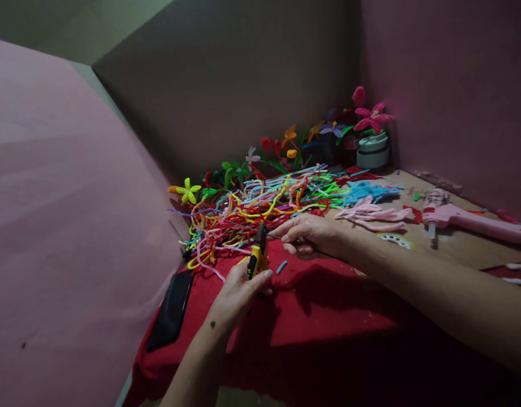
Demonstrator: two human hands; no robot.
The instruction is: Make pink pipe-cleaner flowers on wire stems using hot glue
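My left hand (239, 288) is closed around the yellow and black handles of a pair of pliers (256, 257), whose dark jaws point up and away. Pinched in the fingers of my right hand (307, 233) is a thin dark wire (239, 226). The wire runs leftward past the jaws, over the pile of pipe cleaners; whether the jaws grip it I cannot tell. Just below my right fingers a short blue pipe cleaner piece (281, 267) lies on the red cloth (328, 299). Behind both hands spreads a heap of multicoloured pipe cleaners (269, 203).
A black phone (170, 311) lies at the table's left edge. Pipe cleaner flowers (188, 191) line the back, near a grey-blue container (373, 151). To the right are blue pieces (366, 193), pink pieces (370, 215), a tape roll (395, 240) and a pink glue gun (468, 219). Walls enclose the table.
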